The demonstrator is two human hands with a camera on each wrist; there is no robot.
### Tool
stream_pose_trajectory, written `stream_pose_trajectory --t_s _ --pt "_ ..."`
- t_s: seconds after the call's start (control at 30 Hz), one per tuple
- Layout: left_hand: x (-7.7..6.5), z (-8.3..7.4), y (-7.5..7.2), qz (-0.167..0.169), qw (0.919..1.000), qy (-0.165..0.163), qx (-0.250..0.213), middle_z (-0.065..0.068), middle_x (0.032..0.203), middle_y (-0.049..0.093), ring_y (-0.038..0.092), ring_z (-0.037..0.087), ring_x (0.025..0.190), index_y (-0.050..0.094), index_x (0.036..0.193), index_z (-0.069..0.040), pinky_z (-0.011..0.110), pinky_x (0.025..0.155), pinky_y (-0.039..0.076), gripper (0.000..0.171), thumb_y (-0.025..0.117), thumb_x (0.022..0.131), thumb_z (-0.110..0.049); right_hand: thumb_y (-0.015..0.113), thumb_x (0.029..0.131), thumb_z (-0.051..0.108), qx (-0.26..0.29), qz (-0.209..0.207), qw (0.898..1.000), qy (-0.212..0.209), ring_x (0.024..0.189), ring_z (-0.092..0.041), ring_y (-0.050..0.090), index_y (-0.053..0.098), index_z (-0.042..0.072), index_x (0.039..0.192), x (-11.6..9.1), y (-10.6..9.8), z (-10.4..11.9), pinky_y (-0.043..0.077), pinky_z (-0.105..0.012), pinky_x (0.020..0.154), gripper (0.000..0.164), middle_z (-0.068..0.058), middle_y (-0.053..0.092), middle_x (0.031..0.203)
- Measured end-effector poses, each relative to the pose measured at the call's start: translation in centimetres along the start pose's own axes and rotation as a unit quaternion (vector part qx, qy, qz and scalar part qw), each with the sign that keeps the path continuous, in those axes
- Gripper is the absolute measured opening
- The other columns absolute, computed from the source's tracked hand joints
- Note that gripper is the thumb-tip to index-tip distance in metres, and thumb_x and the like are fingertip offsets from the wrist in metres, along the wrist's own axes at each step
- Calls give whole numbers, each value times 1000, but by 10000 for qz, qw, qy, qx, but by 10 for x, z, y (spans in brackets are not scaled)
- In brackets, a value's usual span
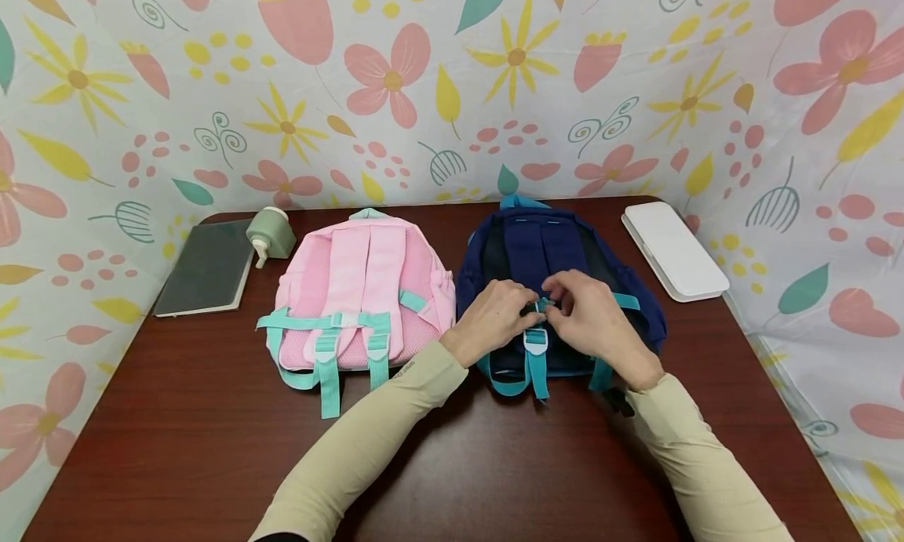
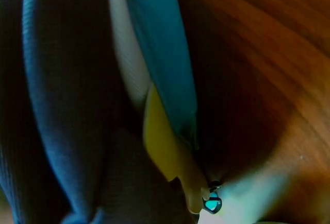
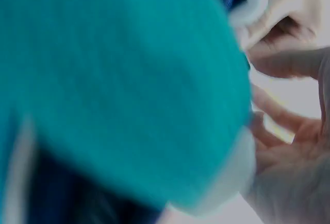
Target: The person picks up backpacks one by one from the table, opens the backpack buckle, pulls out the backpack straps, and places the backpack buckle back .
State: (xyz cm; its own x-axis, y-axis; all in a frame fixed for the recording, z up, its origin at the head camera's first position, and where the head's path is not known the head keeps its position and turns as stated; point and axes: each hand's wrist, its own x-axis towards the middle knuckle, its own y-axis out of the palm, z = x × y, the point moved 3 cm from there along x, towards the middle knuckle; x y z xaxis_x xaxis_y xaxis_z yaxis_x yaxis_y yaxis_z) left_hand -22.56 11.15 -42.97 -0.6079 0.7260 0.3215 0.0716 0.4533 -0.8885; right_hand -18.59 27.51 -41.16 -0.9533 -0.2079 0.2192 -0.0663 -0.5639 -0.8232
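A navy backpack [image 1: 545, 248] with teal straps lies on the table, its shoulder-strap side up. Over its middle, my left hand [image 1: 497, 313] pinches a short teal strap [image 1: 541, 305] from the left side. My right hand [image 1: 595, 316] pinches the same strap from the right, thumb and fingertips close to the left hand's. Just below them is a white strap adjuster [image 1: 537, 340] with teal webbing hanging from it. The right wrist view has a blurred teal strap [image 3: 129, 80] across most of it, fingers [image 3: 289, 62] at the right. A teal strap [image 2: 167, 59] hangs beside dark fabric in the left wrist view.
To the left lies a pink backpack [image 1: 349, 267] with mint straps, one strap across its front. Further left are a green pump bottle [image 1: 272, 233] and a dark notebook [image 1: 206, 266]. A white case [image 1: 674, 252] sits at the back right. A patterned cloth [image 1: 452, 87] encloses the table.
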Motion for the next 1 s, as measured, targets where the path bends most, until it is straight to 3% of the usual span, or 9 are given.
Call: stream_pose_trajectory --t_s 0.1,0.23,0.37,0.7,0.87,1.0 --pt "1 1 -1 55 9999 -39 139 4 84 77 74 19 80 82 101 -10 22 68 53 17 76 104 -25 72 95 -4 -517 306 9962 -627 90 -25 61 75 -2 124 1 -3 4 53 -36 75 29 -15 70 112" --pt "1 1 -2 104 9998 -87 149 4 80 75 73 18 75 81 96 -10 19 64 48 20 75 105 -27 74 98 -3 -1025 425 9879 -1084 102 -30 61 78 -2 120 0 -5 6 56 -43 85 22 -14 70 112" --pt "1 2 -1 140 9998 -132 18 5 81 75 72 18 74 81 99 -10 18 63 45 21 74 106 -28 73 100 -2 -1017 303 9880 -1123 101 -29 60 78 0 114 -1 -3 3 55 -44 86 15 -12 70 108" --pt "1 0 0 310 9991 -278 -121 6 97 81 76 20 93 82 118 -7 25 78 57 23 73 107 -25 69 101 -3 -172 -57 9978 -645 97 -28 58 72 -4 114 -3 5 -7 50 -44 85 13 -16 68 109" --pt "2 -1 0 267 9993 -158 207 4 88 78 76 19 87 83 108 -9 23 73 56 19 74 106 -26 74 99 -2 -762 139 9930 -894 108 -33 59 75 -4 123 -2 3 -4 54 -47 90 24 -17 68 121" --pt "1 -1 -1 207 9995 -150 193 4 85 76 75 18 83 82 103 -9 21 70 53 21 74 106 -28 74 99 -2 -1125 97 9874 -1108 108 -35 59 78 -3 116 -2 2 -2 56 -48 91 18 -17 70 116"
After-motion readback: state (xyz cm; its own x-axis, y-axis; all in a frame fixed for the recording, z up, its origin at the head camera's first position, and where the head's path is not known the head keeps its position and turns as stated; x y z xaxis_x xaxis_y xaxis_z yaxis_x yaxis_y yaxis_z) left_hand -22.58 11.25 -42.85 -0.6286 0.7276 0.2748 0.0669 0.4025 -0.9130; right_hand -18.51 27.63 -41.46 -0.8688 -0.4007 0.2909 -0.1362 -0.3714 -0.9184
